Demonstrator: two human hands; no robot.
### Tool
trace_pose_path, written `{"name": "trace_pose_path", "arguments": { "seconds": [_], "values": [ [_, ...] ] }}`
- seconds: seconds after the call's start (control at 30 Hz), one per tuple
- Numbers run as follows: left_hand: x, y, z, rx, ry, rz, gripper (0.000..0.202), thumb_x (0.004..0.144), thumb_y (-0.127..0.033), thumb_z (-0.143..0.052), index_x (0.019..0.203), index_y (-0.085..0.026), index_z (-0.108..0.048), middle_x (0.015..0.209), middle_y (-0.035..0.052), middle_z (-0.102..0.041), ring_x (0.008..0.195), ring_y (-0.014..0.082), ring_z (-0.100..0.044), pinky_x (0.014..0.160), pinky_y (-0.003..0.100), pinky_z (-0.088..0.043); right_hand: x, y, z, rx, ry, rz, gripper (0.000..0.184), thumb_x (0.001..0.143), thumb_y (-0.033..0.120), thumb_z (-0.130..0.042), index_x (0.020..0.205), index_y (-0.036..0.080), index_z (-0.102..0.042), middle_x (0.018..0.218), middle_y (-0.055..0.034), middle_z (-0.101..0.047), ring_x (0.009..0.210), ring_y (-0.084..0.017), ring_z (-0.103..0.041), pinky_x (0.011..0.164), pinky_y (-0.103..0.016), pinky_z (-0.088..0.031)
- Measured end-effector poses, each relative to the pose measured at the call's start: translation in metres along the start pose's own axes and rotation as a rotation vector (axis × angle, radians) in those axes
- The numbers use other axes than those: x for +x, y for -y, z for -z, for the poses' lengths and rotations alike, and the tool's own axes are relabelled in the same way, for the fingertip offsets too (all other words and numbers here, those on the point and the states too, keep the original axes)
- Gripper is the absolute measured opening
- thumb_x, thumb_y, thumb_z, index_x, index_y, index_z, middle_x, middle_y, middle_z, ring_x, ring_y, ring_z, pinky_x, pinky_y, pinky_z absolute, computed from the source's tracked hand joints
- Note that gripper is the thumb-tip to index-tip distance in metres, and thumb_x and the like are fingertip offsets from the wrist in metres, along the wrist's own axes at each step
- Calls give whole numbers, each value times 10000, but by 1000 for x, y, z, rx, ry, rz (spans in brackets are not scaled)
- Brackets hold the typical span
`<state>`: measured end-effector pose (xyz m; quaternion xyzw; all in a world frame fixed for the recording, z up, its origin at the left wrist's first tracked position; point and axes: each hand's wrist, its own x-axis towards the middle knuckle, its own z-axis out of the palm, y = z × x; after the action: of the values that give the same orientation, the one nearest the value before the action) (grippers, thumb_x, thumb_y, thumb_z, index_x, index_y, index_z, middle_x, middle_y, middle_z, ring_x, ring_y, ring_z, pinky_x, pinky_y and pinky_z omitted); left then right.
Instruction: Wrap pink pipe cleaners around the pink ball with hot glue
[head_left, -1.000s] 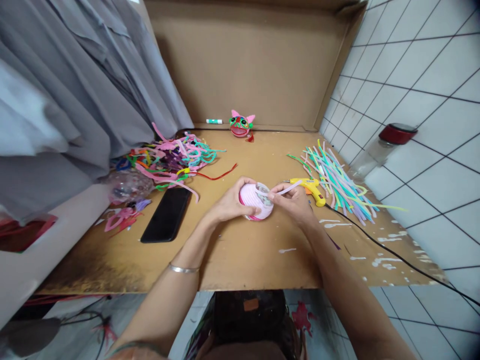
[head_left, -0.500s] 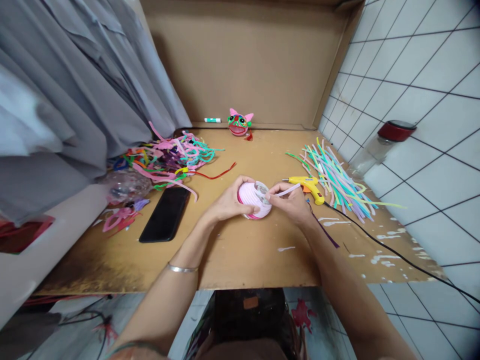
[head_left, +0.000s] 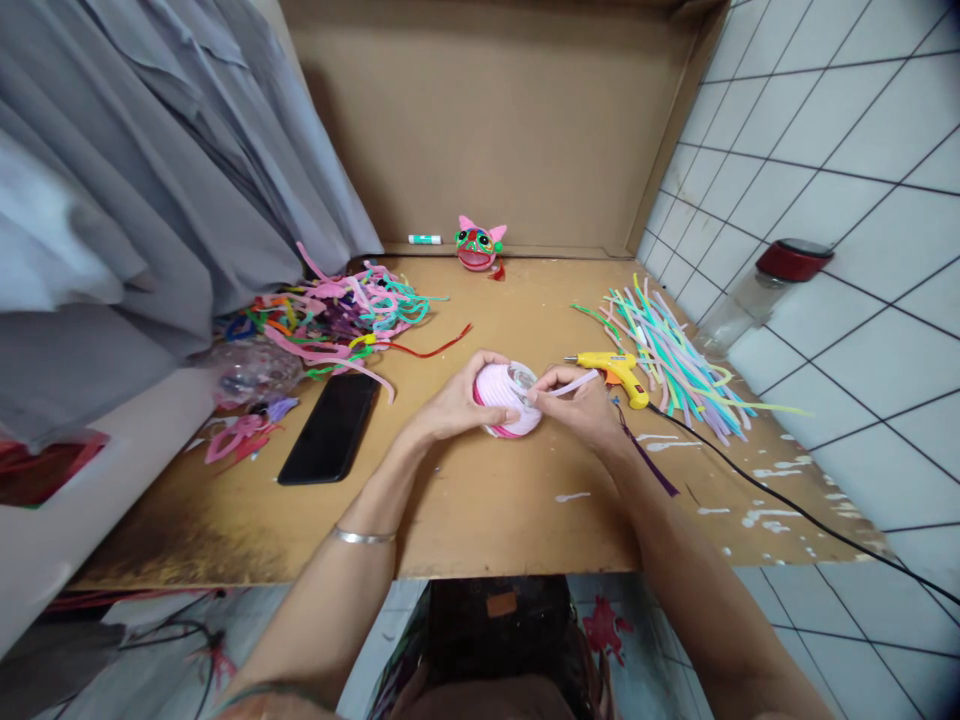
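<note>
A round piece wrapped in pale pink pipe cleaner [head_left: 495,388], with a darker pink band low on its side, is gripped by my left hand [head_left: 459,400]. A greyish patch shows on the side of it turned to the right. My right hand [head_left: 577,405] pinches a pale lilac pipe cleaner [head_left: 576,384] against that patch, and the strip's loose end sticks out to the right above the fingers. Just beyond the right hand lies a yellow hot glue gun [head_left: 611,366], its nozzle pointing left.
Loose pipe cleaners [head_left: 667,360] lie at the right, a tangled colourful heap [head_left: 352,310] at the left. A black phone [head_left: 330,430] is left of my hands. At the back are a finished animal head [head_left: 478,246] and a glue stick [head_left: 425,240]. A black cord [head_left: 750,485] crosses the right side.
Both hands keep their hold on the round piece and the strip. My right hand has shifted very slightly left; the rest looks the same.
</note>
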<state>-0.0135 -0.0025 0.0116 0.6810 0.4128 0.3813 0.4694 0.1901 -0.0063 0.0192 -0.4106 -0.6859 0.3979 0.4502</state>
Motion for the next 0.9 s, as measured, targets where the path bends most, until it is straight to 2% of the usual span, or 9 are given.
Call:
{"name": "trace_pose_path", "arguments": {
  "seconds": [0.1,0.2,0.3,0.57,0.9],
  "values": [
    [0,3,1,-11,-4,-18,647,651,-486,-803,1136,-193,-491,1081,48,-605,967,195,-577,860,313,-483,-1,1,-1,-1,3,0,145,695,318,-677,659,178,-669,642,-12,-665,596,-132,-570,560,-255,-426],
    [1,7,0,-49,-32,-35,565,803,-637,-612,1133,-188,-517,1102,67,-615,952,189,-575,845,308,-466,0,1,-3,7,-4,8,150,688,320,-674,650,175,-667,635,-16,-666,590,-132,-572,558,-256,-428],
    [1,8,-1,-58,-56,-31,597,825,-705,-527,1125,-189,-528,1074,63,-625,906,181,-573,809,301,-458,0,0,-5,7,-15,11,148,682,320,-673,635,180,-657,624,-14,-664,577,-128,-565,549,-255,-424],
    [1,6,-7,-93,-98,-12,545,812,-679,-573,1077,-204,-533,966,27,-622,791,149,-548,713,271,-429,0,-1,-6,18,-19,6,147,678,320,-677,623,187,-645,617,-9,-659,561,-122,-554,530,-248,-419],
    [0,3,-8,-96,-104,-15,513,822,-649,-579,1064,-199,-532,958,22,-619,788,139,-540,708,258,-422,0,-1,-7,21,-15,27,152,684,314,-683,622,182,-639,619,-8,-652,563,-117,-549,534,-243,-429]
  ]
}}
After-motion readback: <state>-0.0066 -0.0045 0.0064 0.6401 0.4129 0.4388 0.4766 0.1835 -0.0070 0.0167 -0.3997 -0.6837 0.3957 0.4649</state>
